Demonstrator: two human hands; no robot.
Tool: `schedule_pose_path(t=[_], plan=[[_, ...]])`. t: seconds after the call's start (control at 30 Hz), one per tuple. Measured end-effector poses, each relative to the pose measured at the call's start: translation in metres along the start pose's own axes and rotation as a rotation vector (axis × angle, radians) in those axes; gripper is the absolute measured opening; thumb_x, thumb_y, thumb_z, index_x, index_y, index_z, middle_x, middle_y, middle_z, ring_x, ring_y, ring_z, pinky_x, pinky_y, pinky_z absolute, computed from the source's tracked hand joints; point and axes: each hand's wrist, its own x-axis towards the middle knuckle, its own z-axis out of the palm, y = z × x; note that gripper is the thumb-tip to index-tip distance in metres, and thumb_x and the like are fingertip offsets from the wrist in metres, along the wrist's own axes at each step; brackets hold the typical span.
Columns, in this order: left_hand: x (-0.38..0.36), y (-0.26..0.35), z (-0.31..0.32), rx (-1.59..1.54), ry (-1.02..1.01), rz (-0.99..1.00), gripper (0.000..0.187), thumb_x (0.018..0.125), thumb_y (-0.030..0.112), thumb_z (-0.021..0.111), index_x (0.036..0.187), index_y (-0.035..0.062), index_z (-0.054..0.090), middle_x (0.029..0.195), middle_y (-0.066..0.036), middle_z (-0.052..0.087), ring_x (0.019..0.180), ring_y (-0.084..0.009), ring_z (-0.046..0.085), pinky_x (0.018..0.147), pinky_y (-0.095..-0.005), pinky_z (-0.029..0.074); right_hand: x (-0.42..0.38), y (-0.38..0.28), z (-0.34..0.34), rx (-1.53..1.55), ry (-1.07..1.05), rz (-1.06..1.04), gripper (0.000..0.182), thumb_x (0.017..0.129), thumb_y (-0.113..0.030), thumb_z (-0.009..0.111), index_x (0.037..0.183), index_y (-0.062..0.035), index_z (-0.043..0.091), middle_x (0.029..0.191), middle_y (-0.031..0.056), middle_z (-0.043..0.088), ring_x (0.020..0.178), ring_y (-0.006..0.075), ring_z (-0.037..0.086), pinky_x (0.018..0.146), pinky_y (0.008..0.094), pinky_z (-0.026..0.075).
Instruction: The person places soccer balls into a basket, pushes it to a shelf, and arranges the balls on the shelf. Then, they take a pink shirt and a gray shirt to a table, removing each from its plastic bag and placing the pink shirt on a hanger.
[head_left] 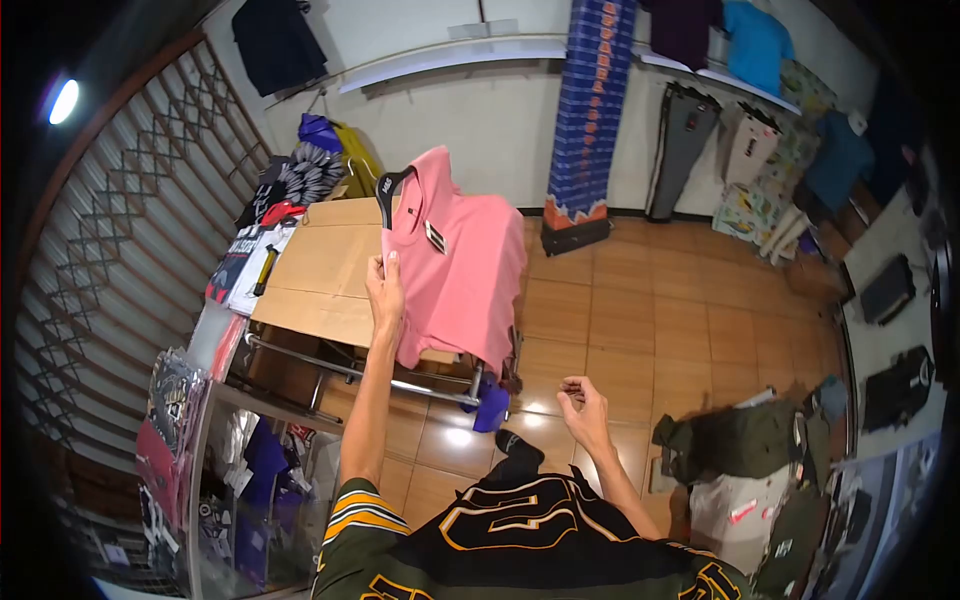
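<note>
My left hand [386,290] is closed on a pink T-shirt [460,260] below its neckline, over a cardboard-covered table. A black hanger [385,200] shows at the shirt's collar; part of it is hidden by the fabric. Near the neckline hangs a dark paper tag [435,237]. Lower and to the right, my right hand [585,405] is held in the air above the tiled floor, apart from the shirt. Its fingers are loosely bent with a gap to the thumb, and nothing shows in them.
Folded clothes [250,260] lie along the left of the cardboard [320,265]. A metal rail [400,382] runs along the near side. Beyond stands a blue pillar [590,120]. Dark green garments [740,440] are piled at the right; a glass case [260,490] is at the lower left.
</note>
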Motion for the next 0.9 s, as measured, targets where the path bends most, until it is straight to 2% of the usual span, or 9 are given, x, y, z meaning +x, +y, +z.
schedule_pose_path(t=[0.13,0.27,0.43,0.53,0.63,0.67,0.77,0.83,0.9], plan=[[-0.06,0.06,0.038,-0.003,-0.119,0.025,0.026,0.103,0.027,0.058,0.093,0.0033,0.055,0.074,0.004,0.047,0.067,-0.0061,0.038,0.059,-0.0263,0.036,-0.108,0.02,-0.051,0.028,0.136,0.116,0.025,0.089,-0.011,0.069,0.11,0.0011,0.063,0.099,0.0159,0.073,0.094,0.0255,0.07,0.084,0.0352,0.053],[-0.114,0.101,0.068,-0.084,-0.222,0.003,0.025,0.102,0.027,0.058,0.093,0.0031,0.056,0.072,0.005,0.046,0.066,-0.0054,0.038,0.057,-0.0257,0.034,-0.196,0.051,-0.081,0.03,0.265,0.239,0.024,0.09,-0.008,0.07,0.11,0.002,0.063,0.098,0.0116,0.072,0.092,0.0182,0.069,0.082,0.0313,0.055],[-0.199,0.121,0.088,-0.127,-0.378,0.028,0.026,0.102,0.026,0.059,0.095,0.0013,0.059,0.079,0.0,0.055,0.069,-0.0076,0.045,0.061,-0.0272,0.041,-0.253,0.06,-0.108,0.062,0.389,0.345,0.021,0.09,-0.006,0.069,0.108,0.0017,0.064,0.096,0.0105,0.071,0.088,0.0166,0.068,0.078,0.0289,0.054],[-0.254,0.127,0.063,0.036,-0.442,0.054,0.026,0.101,0.025,0.059,0.096,-0.0003,0.058,0.079,-0.006,0.057,0.072,-0.0126,0.049,0.064,-0.0302,0.045,-0.254,0.059,-0.103,0.102,0.369,0.317,0.018,0.092,-0.007,0.068,0.107,0.0021,0.064,0.095,0.0107,0.071,0.086,0.0154,0.068,0.079,0.0283,0.054],[-0.303,0.11,0.019,0.058,-0.524,0.065,0.024,0.1,0.024,0.061,0.098,0.0009,0.056,0.074,-0.004,0.053,0.07,-0.0114,0.053,0.061,-0.0328,0.046,-0.231,0.04,-0.08,0.182,0.265,0.266,0.018,0.093,-0.008,0.067,0.107,0.0027,0.064,0.094,0.0096,0.071,0.086,0.0135,0.066,0.078,0.0271,0.053],[-0.319,0.119,0.001,0.085,-0.551,-0.029,0.023,0.1,0.024,0.061,0.099,0.0017,0.056,0.072,-0.006,0.056,0.067,-0.0136,0.056,0.06,-0.0342,0.047,-0.222,0.029,-0.069,0.213,0.215,0.254,0.018,0.094,-0.009,0.067,0.108,0.0029,0.064,0.094,0.0089,0.071,0.085,0.0125,0.066,0.076,0.0264,0.053],[-0.355,0.102,-0.057,0.04,-0.586,-0.055,0.021,0.099,0.018,0.062,0.104,-0.0005,0.054,0.066,-0.013,0.062,0.051,-0.0213,0.065,0.047,-0.0368,0.049,-0.198,-0.016,-0.026,0.321,0.058,0.176,0.021,0.098,-0.015,0.065,0.111,0.002,0.062,0.094,0.0075,0.07,0.085,0.0116,0.065,0.078,0.0264,0.051],[-0.375,0.094,-0.098,0.028,-0.591,-0.179,0.021,0.099,0.016,0.062,0.105,-0.0016,0.052,0.064,-0.016,0.062,0.047,-0.0225,0.065,0.046,-0.0373,0.051,-0.187,-0.05,0.007,0.363,-0.054,0.18,0.026,0.099,-0.018,0.065,0.115,0.0017,0.062,0.096,0.0076,0.07,0.086,0.0115,0.065,0.079,0.0271,0.052],[-0.387,0.085,-0.141,0.164,-0.568,-0.085,0.024,0.098,0.019,0.063,0.105,-0.0005,0.052,0.068,-0.018,0.063,0.052,-0.0282,0.066,0.05,-0.0402,0.051,-0.181,-0.081,0.042,0.409,-0.155,0.201,0.027,0.099,-0.019,0.065,0.117,0.0015,0.062,0.098,0.0078,0.071,0.087,0.0118,0.065,0.079,0.0276,0.052]])
